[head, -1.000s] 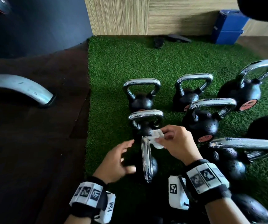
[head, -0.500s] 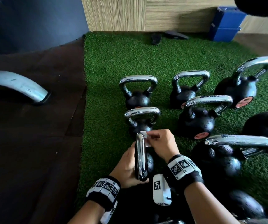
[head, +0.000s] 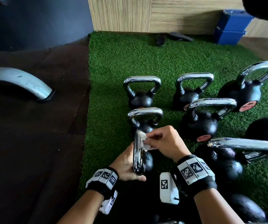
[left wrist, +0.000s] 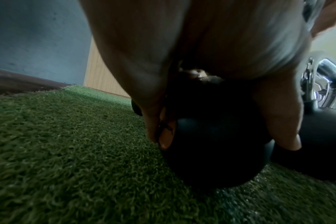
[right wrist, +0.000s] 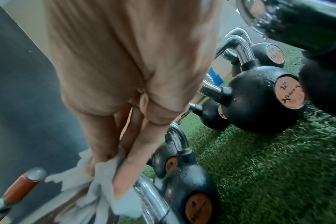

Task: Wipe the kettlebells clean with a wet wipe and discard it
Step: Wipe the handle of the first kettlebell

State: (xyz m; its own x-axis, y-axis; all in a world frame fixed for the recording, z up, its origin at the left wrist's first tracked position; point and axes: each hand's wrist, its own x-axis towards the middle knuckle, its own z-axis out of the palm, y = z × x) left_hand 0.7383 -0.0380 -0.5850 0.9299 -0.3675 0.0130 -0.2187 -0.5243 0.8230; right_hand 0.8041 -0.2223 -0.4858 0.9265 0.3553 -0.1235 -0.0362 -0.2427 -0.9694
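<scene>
Head view: since a second ago the left hand (head: 126, 160) has closed its fingers around the nearest black round kettlebell (head: 147, 160), steadying it. Right hand (head: 164, 141) fingers pinch the crumpled white wet wipe (head: 142, 140) onto its chrome handle (head: 137, 156), so wiping proceeds.

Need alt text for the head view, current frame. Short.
The right hand presses a white wet wipe against the chrome handle of the nearest kettlebell, while the left hand steadies it from the side. More black kettlebells with chrome handles stand on green artificial turf beside dark flooring.
</scene>
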